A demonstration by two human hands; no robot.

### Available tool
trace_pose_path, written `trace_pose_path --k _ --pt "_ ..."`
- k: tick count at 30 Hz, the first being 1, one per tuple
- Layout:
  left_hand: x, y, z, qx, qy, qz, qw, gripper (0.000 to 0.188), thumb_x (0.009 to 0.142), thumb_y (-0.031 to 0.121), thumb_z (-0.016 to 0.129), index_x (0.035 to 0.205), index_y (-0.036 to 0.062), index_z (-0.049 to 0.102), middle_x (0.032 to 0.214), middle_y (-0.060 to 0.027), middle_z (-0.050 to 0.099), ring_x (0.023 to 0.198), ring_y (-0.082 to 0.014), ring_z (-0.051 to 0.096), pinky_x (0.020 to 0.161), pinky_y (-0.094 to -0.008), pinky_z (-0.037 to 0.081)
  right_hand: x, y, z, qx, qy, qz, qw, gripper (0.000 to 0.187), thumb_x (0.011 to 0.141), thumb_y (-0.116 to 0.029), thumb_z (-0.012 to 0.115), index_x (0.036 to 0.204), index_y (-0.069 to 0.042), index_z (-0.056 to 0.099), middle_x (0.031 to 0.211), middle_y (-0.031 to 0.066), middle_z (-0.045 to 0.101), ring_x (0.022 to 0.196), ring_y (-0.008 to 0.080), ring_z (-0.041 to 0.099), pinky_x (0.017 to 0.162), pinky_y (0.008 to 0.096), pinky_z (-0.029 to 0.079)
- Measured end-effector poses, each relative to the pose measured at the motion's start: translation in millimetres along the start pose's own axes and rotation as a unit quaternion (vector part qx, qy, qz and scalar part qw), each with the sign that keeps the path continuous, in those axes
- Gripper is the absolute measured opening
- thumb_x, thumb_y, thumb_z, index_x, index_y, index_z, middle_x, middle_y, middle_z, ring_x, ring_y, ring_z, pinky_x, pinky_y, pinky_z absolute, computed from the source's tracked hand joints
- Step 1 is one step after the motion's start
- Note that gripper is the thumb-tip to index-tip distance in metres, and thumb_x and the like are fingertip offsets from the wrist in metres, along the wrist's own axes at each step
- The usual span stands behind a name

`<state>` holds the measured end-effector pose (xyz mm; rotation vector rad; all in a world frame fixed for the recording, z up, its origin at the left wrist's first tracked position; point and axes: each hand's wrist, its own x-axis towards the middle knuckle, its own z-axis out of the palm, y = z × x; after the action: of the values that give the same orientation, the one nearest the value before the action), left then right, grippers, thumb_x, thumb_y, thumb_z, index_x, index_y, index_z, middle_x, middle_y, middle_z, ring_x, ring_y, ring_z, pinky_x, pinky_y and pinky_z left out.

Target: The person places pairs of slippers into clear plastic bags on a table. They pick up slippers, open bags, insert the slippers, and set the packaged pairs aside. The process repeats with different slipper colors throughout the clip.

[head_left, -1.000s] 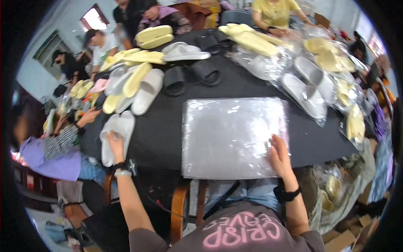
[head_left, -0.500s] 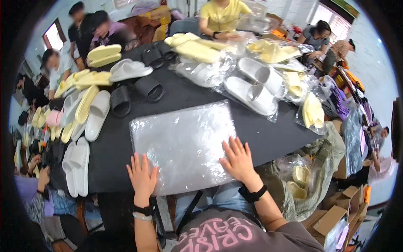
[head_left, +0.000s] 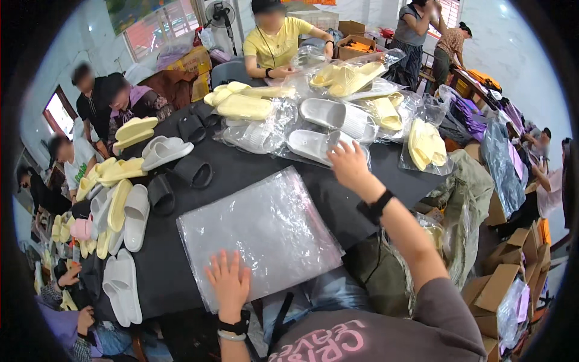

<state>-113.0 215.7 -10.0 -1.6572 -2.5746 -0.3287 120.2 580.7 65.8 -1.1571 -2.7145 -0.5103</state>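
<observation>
A flat stack of clear plastic bags (head_left: 271,223) lies on the black table (head_left: 253,163) in front of me. My left hand (head_left: 229,280) rests on its near left part, fingers spread, holding nothing. My right hand (head_left: 353,166) reaches over the table to the far right, fingers apart, at the near end of a bagged pair of white slide sandals (head_left: 310,145). Whether its fingertips touch the wrapping I cannot tell. Farther back sits another bagged grey-white slide (head_left: 322,113).
Loose white slides (head_left: 122,286), black slides (head_left: 161,194) and yellow slides (head_left: 136,131) line the left side. Bagged yellow slides (head_left: 427,145) lie at the right. A person in yellow (head_left: 274,45) sits across the table. Cardboard boxes (head_left: 497,295) and a large greenish sack (head_left: 464,199) stand at my right.
My right hand has left the bag stack and moved forward to the bagged white slides. My left hand stays on the stack, which now lies more slanted. The view has shifted.
</observation>
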Motion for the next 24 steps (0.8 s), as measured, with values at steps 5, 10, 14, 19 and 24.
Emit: trace_pose_path --k 5,10,14,19,24 --pt "5 -2 13 -0.004 0.013 0.005 1.000 0.060 0.093 0.041 0.056 0.147 0.0175 0.044 0.154 -0.0186 0.034 0.142 -0.0445 0.027 0.114 -0.0645 0.012 38 65 41 -0.077 -0.003 -0.125 0.989 0.031 0.086 -0.025 0.061 0.116 -0.020 0.065 0.126 -0.0053 0.059 0.130 0.0171 0.046 0.115 0.0460 0.027" --pt "3 -1 10 0.008 -0.001 0.000 1.000 0.068 0.090 0.052 0.058 0.148 0.0182 0.043 0.154 -0.0209 0.034 0.142 -0.0454 0.026 0.113 -0.0654 0.011 50 74 13 0.018 -0.026 -0.145 0.989 0.023 0.077 -0.038 0.071 0.092 -0.021 0.068 0.101 -0.0063 0.065 0.113 0.0183 0.055 0.106 0.0426 0.038" --pt "0 0 11 0.009 0.037 0.017 0.999 0.076 0.084 0.063 0.060 0.143 0.0181 0.049 0.149 -0.0230 0.040 0.139 -0.0469 0.031 0.112 -0.0674 0.012 47 75 -50 0.331 0.016 -0.050 0.942 0.021 0.086 -0.029 0.071 0.098 -0.012 0.068 0.087 0.0062 0.067 0.082 0.0222 0.064 0.077 0.0346 0.050" --pt "0 1 7 0.007 0.037 0.005 0.999 0.077 0.082 0.065 0.061 0.143 0.0198 0.049 0.147 -0.0225 0.042 0.138 -0.0474 0.032 0.112 -0.0674 0.013 38 63 -118 0.685 -0.049 0.074 0.723 0.028 0.094 -0.029 0.067 0.106 -0.004 0.065 0.096 0.0019 0.067 0.087 0.0104 0.064 0.075 0.0267 0.052" --pt "1 4 6 -0.019 0.049 0.018 0.998 0.077 0.083 0.062 0.063 0.147 0.0217 0.044 0.150 -0.0217 0.038 0.140 -0.0468 0.030 0.110 -0.0684 0.012 18 -2 -136 0.907 -0.236 0.045 0.345 0.032 0.098 -0.027 0.061 0.116 0.000 0.061 0.103 0.0061 0.069 0.093 0.0140 0.069 0.083 0.0307 0.058"
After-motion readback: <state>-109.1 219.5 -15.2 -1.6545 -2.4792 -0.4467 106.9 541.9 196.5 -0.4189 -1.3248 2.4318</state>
